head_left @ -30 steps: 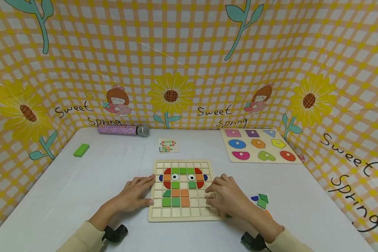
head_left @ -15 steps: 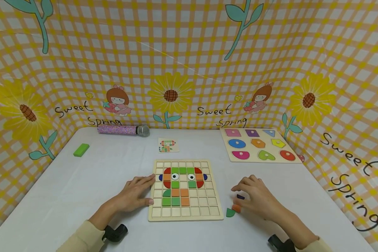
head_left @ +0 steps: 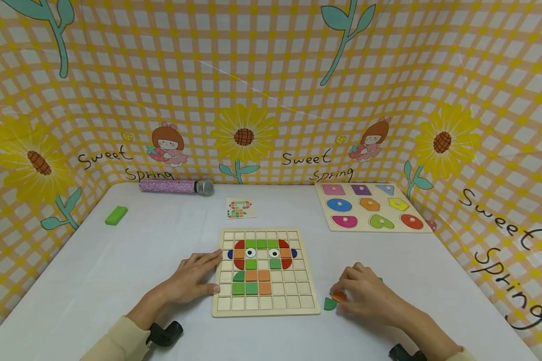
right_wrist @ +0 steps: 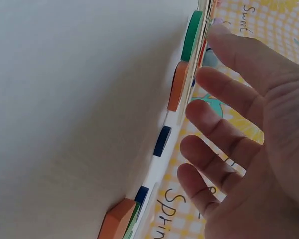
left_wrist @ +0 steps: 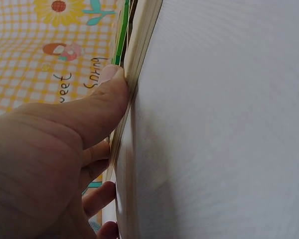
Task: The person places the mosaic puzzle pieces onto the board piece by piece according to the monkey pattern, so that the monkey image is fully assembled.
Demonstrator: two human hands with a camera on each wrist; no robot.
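Note:
My left hand [head_left: 197, 278] rests along the left edge of a wooden grid board [head_left: 293, 303], its thumb [left_wrist: 102, 99] against the side. On the board, colored tiles form a figure with two round eyes. To the board's right, my right hand [head_left: 361, 291] is low over loose tiles, thumb and index fingertips around an orange tile [head_left: 339, 297]. Beside that lies a green quarter-round tile [head_left: 330, 304]. The right wrist view shows the fingers spread apart and nothing gripped, with a dark blue tile [right_wrist: 162, 141] below them. Other tiles are partly hidden by the hand.
A pattern card [head_left: 241, 208] lies beyond the board. At the back are a glittery microphone [head_left: 169, 186] on the left and a shape puzzle board [head_left: 357, 205] on the right. A green block [head_left: 116, 215] sits far left. A checked cloth hangs behind the white table.
My right hand has moved right, off the board's edge, then lowered over the loose tiles, toward the orange one. My left hand and the board have stayed put.

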